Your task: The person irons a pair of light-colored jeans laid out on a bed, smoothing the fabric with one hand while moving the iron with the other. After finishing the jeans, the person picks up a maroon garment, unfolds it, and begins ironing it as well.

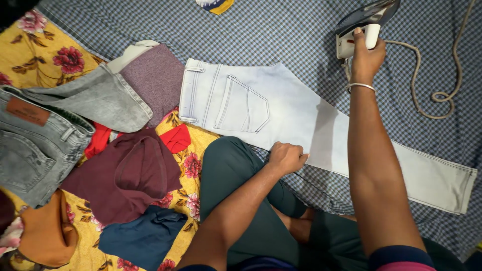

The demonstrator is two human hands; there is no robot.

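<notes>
A pair of pale, almost white jeans (261,108) lies flat on a blue checked cloth (281,30), waistband to the left and leg running down to the right. My left hand (286,157) is closed on the near edge of the jeans at mid-thigh. My right hand (365,57), with a thin bangle at the wrist, grips the white handle of a clothes iron (362,25) standing on its heel beyond the jeans at the top right. My green-trousered knee (231,165) sits just below the jeans.
The iron's braided cord (432,95) loops over the checked cloth at right. To the left, on a yellow flowered sheet (40,55), lie grey jeans (45,130), a maroon garment (125,175), a mauve folded piece (155,75), and red, navy and orange clothes.
</notes>
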